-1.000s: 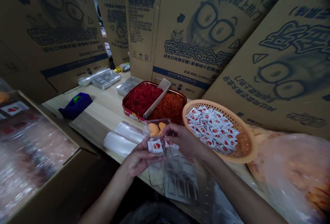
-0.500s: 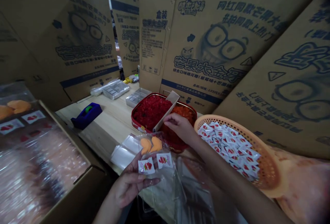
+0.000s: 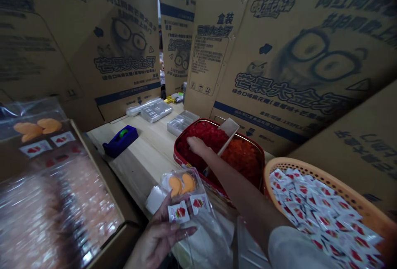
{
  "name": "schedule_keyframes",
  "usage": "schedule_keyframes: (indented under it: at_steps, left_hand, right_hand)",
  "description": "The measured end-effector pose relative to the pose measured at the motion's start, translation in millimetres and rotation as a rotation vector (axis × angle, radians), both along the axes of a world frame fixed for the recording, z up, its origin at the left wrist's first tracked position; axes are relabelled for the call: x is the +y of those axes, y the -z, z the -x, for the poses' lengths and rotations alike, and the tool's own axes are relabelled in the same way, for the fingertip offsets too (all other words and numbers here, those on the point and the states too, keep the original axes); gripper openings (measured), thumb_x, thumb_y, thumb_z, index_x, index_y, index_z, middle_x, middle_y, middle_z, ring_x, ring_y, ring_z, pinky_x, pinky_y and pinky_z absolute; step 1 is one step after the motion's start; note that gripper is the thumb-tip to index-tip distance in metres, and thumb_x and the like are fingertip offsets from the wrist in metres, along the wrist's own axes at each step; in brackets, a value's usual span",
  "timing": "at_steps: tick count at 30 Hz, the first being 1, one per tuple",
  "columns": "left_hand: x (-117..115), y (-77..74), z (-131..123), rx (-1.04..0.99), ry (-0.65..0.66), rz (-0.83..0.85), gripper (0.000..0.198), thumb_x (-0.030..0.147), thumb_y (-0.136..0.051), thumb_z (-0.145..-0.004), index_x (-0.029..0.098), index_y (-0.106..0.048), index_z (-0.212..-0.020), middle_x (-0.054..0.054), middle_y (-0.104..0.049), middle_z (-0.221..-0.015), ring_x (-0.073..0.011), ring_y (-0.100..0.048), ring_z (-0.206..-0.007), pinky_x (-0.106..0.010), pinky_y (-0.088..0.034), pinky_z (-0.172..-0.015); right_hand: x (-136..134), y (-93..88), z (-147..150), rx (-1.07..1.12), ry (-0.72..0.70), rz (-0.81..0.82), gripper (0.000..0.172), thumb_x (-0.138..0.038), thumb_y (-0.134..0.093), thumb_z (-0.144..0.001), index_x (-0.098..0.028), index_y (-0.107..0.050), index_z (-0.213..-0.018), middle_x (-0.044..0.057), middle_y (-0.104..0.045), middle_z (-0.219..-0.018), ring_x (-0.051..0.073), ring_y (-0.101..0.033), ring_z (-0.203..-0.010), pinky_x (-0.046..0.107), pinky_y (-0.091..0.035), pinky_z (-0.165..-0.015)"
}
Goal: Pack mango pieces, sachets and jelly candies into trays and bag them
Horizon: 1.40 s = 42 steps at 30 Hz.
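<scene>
Tray (image 3: pixel 186 196) rests in your left hand (image 3: pixel 161 236), fingers clamped on its near edge just under two sachets (image 3: pixel 178 212), with orange pieces (image 3: pixel 181 184) beyond your fingertips. Your right hand (image 3: pixel 197 145) lies on red candy (image 3: pixel 214 134) in the tin (image 3: pixel 180 159). Its fingers seem buried, so I can't tell whether they're curled.

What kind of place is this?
Probably a sweets-packing workshop: printed cartons surround a wooden table, the left hand holds a clear tray of orange sweets and sachets, and the right hand is in a tin of red sweets.
</scene>
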State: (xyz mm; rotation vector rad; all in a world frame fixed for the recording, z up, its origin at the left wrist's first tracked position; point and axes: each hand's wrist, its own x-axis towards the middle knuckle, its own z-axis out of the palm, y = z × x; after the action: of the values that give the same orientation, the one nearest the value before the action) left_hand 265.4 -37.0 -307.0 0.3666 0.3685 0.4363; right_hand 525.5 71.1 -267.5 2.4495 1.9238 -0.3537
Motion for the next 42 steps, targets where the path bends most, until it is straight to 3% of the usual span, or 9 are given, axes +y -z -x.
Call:
schedule_keyframes:
  at_steps: [4, 7, 13, 18, 25, 29, 33, 38, 42]
  left_hand:
    - [4.1, -1.0, -0.3, 0.019, -0.007, -0.011, 0.085, -0.002, -0.053, -0.068, 0.034, -0.021, -0.138, -0.006, -0.049, -0.131, -0.0296, -0.05, -0.113, -0.055, -0.036, -0.095]
    - [6.6, -1.7, -1.4, 0.031, -0.005, -0.014, 0.084, -0.001, -0.054, -0.067, 0.033, -0.024, -0.137, -0.007, -0.047, -0.133, -0.0307, -0.05, -0.113, -0.054, -0.037, -0.094]
    - [11.1, 2.0, -1.6, 0.001, -0.022, -0.015, 0.079, -0.002, -0.052, -0.07, 0.032, -0.027, -0.136, -0.007, -0.049, -0.131, -0.0306, -0.053, -0.11, -0.055, -0.038, -0.093]
    - [13.3, 3.4, -2.7, 0.003, -0.049, -0.005, 0.079, -0.003, -0.051, -0.07, 0.034, -0.027, -0.136, -0.006, -0.052, -0.128, -0.0293, -0.052, -0.111, -0.056, -0.038, -0.094]
    - [14.9, -4.3, -10.3, 0.08, -0.212, -0.009, 0.073, -0.004, -0.051, -0.067, 0.033, -0.038, -0.129, -0.004, -0.054, -0.126, -0.0263, -0.057, -0.104, -0.052, -0.043, -0.09]
    - [17.8, -3.6, -15.1, 0.059, -0.291, -0.008, 0.069, -0.004, -0.051, -0.067, 0.033, -0.042, -0.124, -0.002, -0.054, -0.124, -0.0251, -0.057, -0.104, -0.055, -0.04, -0.093]
    - [21.9, -2.7, -19.7, 0.046, -0.333, -0.037, 0.067, -0.005, -0.05, -0.066, 0.033, -0.043, -0.122, -0.002, -0.053, -0.126, -0.0239, -0.057, -0.105, -0.055, -0.04, -0.093]
    - [23.9, -2.8, -20.9, 0.052, -0.325, -0.059, 0.065, -0.003, -0.052, -0.064, 0.031, -0.045, -0.119, -0.003, -0.054, -0.123, -0.0226, -0.058, -0.102, -0.051, -0.043, -0.091]
    - [24.2, -2.9, -20.9, 0.072, -0.303, -0.068, 0.064, -0.003, -0.053, -0.063, 0.028, -0.046, -0.118, -0.003, -0.06, -0.114, -0.0215, -0.061, -0.095, -0.049, -0.045, -0.089]
  right_hand:
    - [2.9, 1.3, -13.8, 0.01, 0.009, -0.021, 0.019, -0.018, -0.048, -0.085, -0.015, -0.059, -0.101, 0.006, -0.062, -0.102, 0.015, -0.057, -0.094, 0.027, -0.044, -0.079]
    - [-0.7, -2.7, -22.3, 0.0, 0.007, -0.037, 0.025, -0.009, -0.044, -0.083, -0.017, -0.063, -0.098, 0.006, -0.064, -0.102, 0.014, -0.058, -0.093, 0.02, -0.04, -0.074]
    - [-15.0, -3.8, -20.9, -0.052, -0.004, -0.017, 0.025, -0.011, -0.042, -0.083, -0.008, -0.064, -0.093, 0.013, -0.065, -0.094, 0.016, -0.059, -0.086, 0.02, -0.038, -0.069]
    - [-23.5, 1.8, -16.4, -0.041, -0.081, 0.027, 0.021, -0.007, -0.05, -0.077, -0.012, -0.065, -0.09, 0.011, -0.064, -0.095, 0.015, -0.058, -0.082, 0.019, -0.038, -0.066]
    - [-22.2, 3.5, -17.2, 0.005, -0.081, -0.02, 0.018, -0.009, -0.049, -0.078, -0.012, -0.065, -0.086, 0.013, -0.062, -0.093, 0.016, -0.058, -0.084, 0.021, -0.039, -0.069]
    - [-29.8, -12.9, -21.6, 0.066, -0.023, -0.105, 0.016, -0.013, -0.048, -0.081, -0.011, -0.062, -0.085, 0.011, -0.061, -0.092, 0.014, -0.056, -0.081, 0.02, -0.039, -0.07]
    - [-52.8, -43.4, -12.5, 0.22, -0.033, -0.097, 0.018, -0.022, -0.046, -0.083, -0.012, -0.059, -0.089, 0.002, -0.061, -0.078, 0.01, -0.055, -0.067, 0.018, -0.04, -0.059]
    - [-91.3, -70.4, 24.8, 0.673, -0.257, 0.057, 0.012, -0.022, -0.054, -0.077, -0.012, -0.061, -0.08, -0.001, -0.057, -0.071, 0.009, -0.052, -0.064, 0.019, -0.04, -0.059]
    - [-111.7, -67.4, 57.4, 0.671, -0.439, 0.174, 0.009, -0.008, -0.057, -0.071, -0.012, -0.063, -0.076, 0.001, -0.057, -0.078, 0.01, -0.052, -0.072, 0.02, -0.04, -0.067]
